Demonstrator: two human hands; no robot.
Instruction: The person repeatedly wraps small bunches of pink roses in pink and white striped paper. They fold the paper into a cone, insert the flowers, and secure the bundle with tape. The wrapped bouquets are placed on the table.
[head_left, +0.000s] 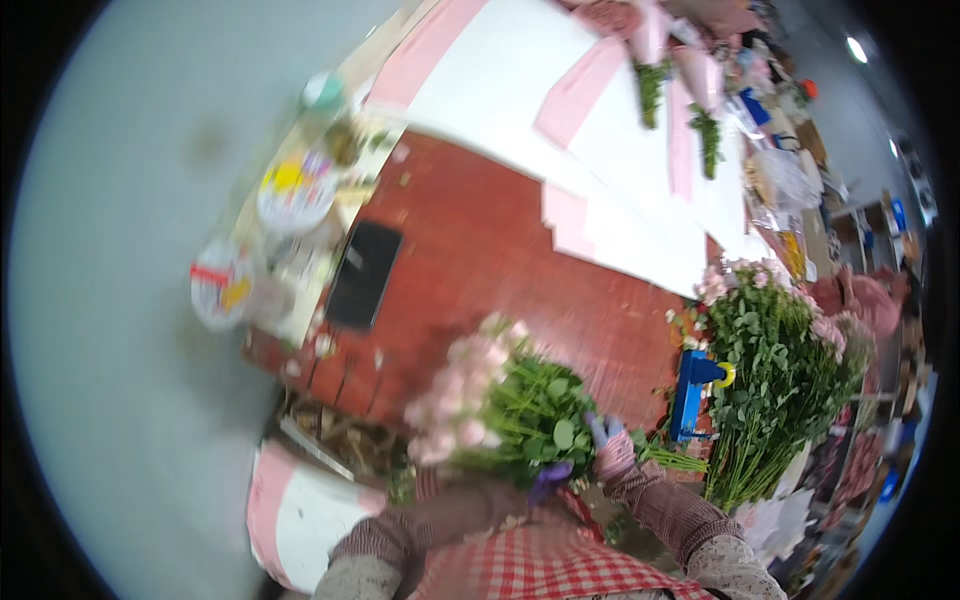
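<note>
A bouquet of pale pink flowers with green leaves (540, 401) lies across the front of me, blooms to the left and blurred, cut stems pointing right. My right hand (611, 446), in a pink and purplish glove, is closed around it near the stems. Under the leaves, a purple-gloved part of my left hand (551, 480) touches the bouquet's lower side; most of that hand is hidden, so its grip cannot be made out. To the right stands a blue tape dispenser (686, 394) with a yellow-rimmed roll, beside a large heap of pink flowers with long stems (772, 375).
On the red tabletop (480, 225) lie a dark phone-like slab (364, 276) and scattered petals. White and pink wrapping sheets (480, 82) cover the far part, with wrapped bouquets (697, 75) on them. Plastic tubs (296, 195) line the left edge. Another sheet (307, 517) hangs lower left.
</note>
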